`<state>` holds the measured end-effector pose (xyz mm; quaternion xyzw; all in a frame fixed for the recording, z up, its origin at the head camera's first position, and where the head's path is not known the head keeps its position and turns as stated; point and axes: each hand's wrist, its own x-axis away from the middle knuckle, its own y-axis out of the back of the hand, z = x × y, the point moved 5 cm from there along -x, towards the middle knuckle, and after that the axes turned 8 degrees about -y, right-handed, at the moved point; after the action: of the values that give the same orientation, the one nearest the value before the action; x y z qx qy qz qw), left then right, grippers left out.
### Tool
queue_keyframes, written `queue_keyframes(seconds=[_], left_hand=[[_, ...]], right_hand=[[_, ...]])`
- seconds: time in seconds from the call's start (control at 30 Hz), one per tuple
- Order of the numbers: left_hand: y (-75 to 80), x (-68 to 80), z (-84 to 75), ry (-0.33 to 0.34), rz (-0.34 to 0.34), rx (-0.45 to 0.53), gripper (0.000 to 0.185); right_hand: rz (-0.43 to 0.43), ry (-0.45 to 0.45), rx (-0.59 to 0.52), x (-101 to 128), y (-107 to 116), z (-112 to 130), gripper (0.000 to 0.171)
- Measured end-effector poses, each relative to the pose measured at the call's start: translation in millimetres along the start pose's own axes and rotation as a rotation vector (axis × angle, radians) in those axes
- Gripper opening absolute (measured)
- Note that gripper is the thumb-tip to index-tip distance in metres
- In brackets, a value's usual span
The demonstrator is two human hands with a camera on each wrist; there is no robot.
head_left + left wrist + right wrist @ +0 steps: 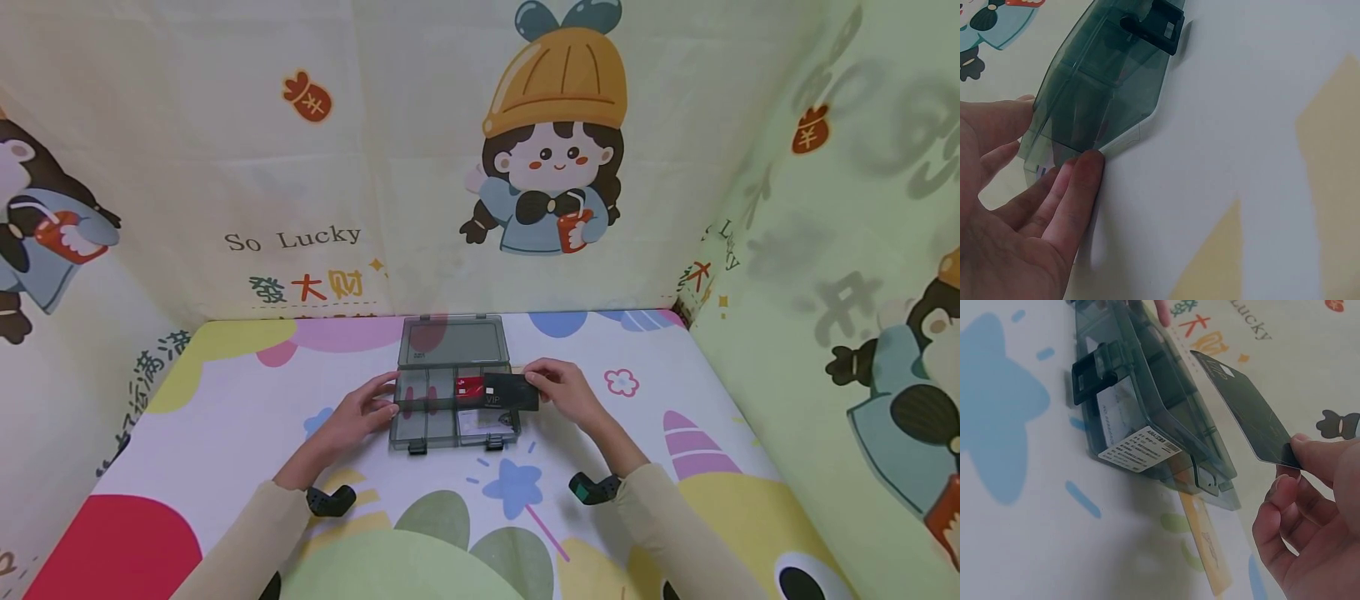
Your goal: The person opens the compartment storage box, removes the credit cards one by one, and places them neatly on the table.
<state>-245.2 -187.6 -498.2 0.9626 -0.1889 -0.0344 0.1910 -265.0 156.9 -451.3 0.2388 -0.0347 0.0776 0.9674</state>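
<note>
A translucent grey-green compartment box (442, 427) lies on the table, its lid (453, 342) folded back towards the wall. My left hand (364, 410) holds the box's left side, with fingertips against its wall and rim in the left wrist view. Between thumb and fingers, my right hand (567, 392) pinches a black card (510, 392) marked VIP by its right end. The card is above the box's right compartments; the right wrist view shows it apart from the box. A red card (470, 387) shows beside it at a right compartment. Through the front right compartment a pale card (483, 421) is visible.
Two dark latches, one a left latch (417, 448), are on the box's front edge. A yellowish card-like strip (1207, 544) sticks out beside the box. The tablecloth (247, 433) has cartoon prints, and printed cloth walls (420, 183) stand behind and at both sides.
</note>
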Motion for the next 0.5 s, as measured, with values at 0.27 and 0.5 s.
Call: queue_keyframes(seconds=[0.27, 0.5], left_hand=[[-0.3, 0.9, -1.9, 0.000, -0.004, 0.004, 0.061], [-0.2, 1.1, -2.2, 0.003, -0.001, -0.006, 0.062]], right_hand=[[-0.008, -0.013, 0.004, 0.7, 5.8, -4.0, 0.017], [-0.012, -0.038, 0.004, 0.8, 10.8, -6.9, 0.021]])
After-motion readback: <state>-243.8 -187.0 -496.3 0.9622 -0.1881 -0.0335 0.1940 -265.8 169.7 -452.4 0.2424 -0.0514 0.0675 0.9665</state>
